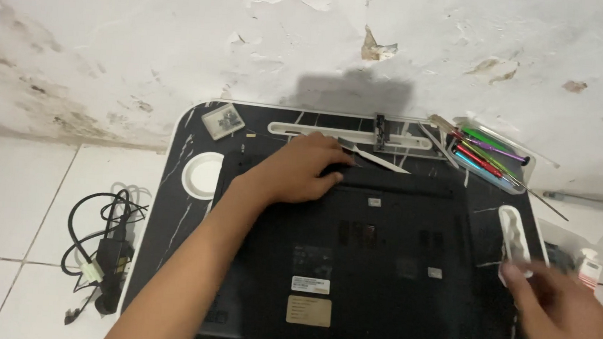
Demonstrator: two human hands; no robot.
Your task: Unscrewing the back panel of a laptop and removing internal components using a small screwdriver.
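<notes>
A black counter point(173, 182) with white veining is set against a peeling white wall point(113, 29), and white floor tiles point(17, 192) are seen on its left. Most of the counter is covered by a black laptop point(351, 265) laid upside down, so only narrow strips are left open along the left, far and right edges. A tangled black cable with its charger point(108, 248) lies on the floor just beside the counter's left edge. A clear tray of screwdrivers point(490, 154) is placed at the far right corner, and a white round dish point(202, 175) is placed by the laptop's left far corner. The left hand point(301, 169) is laid flat, fingers together, on the laptop's far edge. A white plastic tool point(514, 241) is pinched by the blurred right hand point(567, 319) just past the laptop's right edge.
</notes>
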